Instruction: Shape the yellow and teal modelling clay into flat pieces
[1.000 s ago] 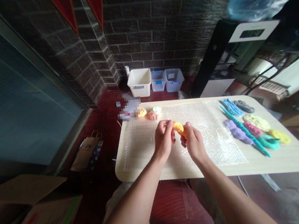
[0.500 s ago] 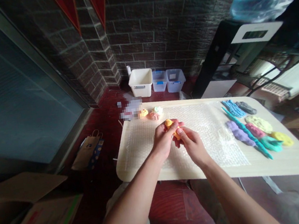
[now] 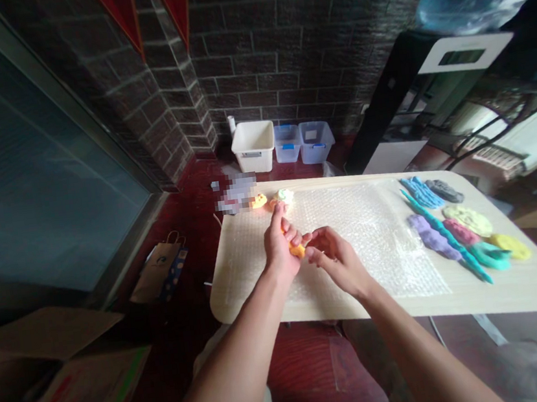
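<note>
A lump of orange modelling clay [image 3: 297,250] is held over the table, partly hidden by fingers. My left hand [image 3: 281,242] is closed around it, with the thumb pointing up and away from me. One rounded end sticks out on the right side of that hand. My right hand [image 3: 337,258] is curled in, its thumb and index fingertips at this protruding end. Below both hands lies a sheet of bubble wrap [image 3: 355,229]. Past my left hand, near the far edge, are a small yellow-orange clay piece [image 3: 259,201] and a pale green and pinkish clay piece [image 3: 283,196].
On the right of the pale table [image 3: 514,291] lie several clay lumps: blue [image 3: 423,192], grey [image 3: 445,191], purple [image 3: 433,237], yellow [image 3: 511,246], and a long teal roll [image 3: 469,258]. White [image 3: 254,154] and clear bins stand by the brick wall. A cardboard box [image 3: 72,401] is at lower left.
My left hand has turned thumb-up and closed around the orange clay. My right hand has shifted slightly, with its fingertips now at the clay's end. The view has moved slightly.
</note>
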Motion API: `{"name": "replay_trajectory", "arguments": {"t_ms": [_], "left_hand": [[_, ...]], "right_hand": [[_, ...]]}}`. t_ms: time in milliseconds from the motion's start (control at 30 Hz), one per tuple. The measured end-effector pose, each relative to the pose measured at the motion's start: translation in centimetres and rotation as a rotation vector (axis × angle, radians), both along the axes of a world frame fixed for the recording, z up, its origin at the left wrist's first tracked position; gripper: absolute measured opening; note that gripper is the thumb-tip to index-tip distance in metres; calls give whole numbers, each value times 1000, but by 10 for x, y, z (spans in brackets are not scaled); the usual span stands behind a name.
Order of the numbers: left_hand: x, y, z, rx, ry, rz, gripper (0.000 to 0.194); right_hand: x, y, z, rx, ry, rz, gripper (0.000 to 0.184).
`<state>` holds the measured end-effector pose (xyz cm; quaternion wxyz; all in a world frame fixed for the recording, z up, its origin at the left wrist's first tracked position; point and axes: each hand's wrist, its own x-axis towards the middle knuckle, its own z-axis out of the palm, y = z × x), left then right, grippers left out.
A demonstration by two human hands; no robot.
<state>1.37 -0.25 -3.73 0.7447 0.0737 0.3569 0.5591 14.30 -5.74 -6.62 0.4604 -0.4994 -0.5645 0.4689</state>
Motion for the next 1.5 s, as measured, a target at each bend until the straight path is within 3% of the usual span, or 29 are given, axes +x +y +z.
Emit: {"name": "replay_trajectory", "arguments": {"t_ms": [367, 567, 633, 867, 1033, 1167, 1500], "left_hand": [[5, -4, 6, -10, -62, -151, 67], [7, -9, -5, 59, 113, -480, 72], [8, -12, -9, 132, 192, -530, 75], [15, -13, -25, 259, 395, -457, 67], [16, -12, -34, 380, 732, -551, 73], [14, -13, -32, 424, 1099, -484, 78], [14, -13, -22, 455, 1295, -388, 72]], "right_hand": [[0, 2, -1, 29, 79, -73, 35], [10, 5, -1, 99, 62, -204, 36], [13, 6, 1, 139, 10, -212, 35], [13, 6, 2, 238, -193, -185, 32], [14, 6, 2, 217, -227, -215, 37], [11, 2, 5, 170, -254, -187, 36], [5, -1, 5, 147, -58, -188, 37]]}}
